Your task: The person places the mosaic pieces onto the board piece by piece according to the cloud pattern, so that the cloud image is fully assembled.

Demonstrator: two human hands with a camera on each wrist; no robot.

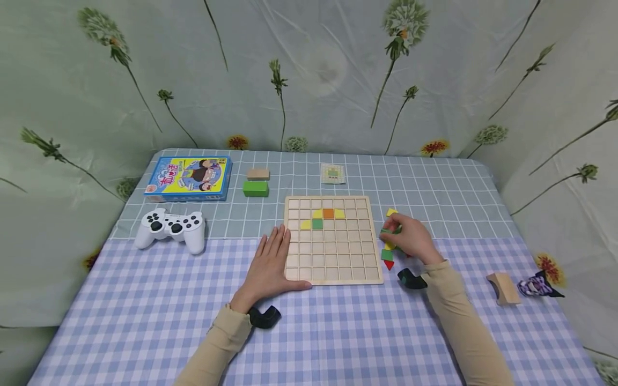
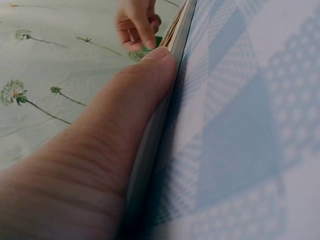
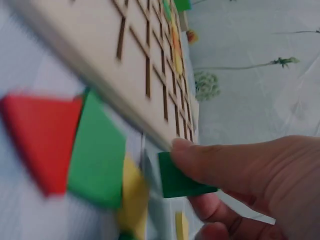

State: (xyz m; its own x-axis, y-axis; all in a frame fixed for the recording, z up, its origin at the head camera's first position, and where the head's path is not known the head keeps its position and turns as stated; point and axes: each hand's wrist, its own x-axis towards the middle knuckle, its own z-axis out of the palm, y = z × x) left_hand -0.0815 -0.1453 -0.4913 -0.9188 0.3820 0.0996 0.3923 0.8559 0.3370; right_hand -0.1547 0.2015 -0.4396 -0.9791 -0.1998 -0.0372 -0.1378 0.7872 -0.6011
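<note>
A wooden grid board lies mid-table with a few yellow, orange and green tiles set in its upper rows. My left hand lies flat against the board's left edge, fingers straight, thumb along the front edge. My right hand pinches a dark green square tile just right of the board. Loose tiles lie under it: a red one, a green one and yellow ones.
A white game controller and a blue box sit at the left. Tan and green blocks and a pattern card lie behind the board. A wooden arch block and a purple object are at the right.
</note>
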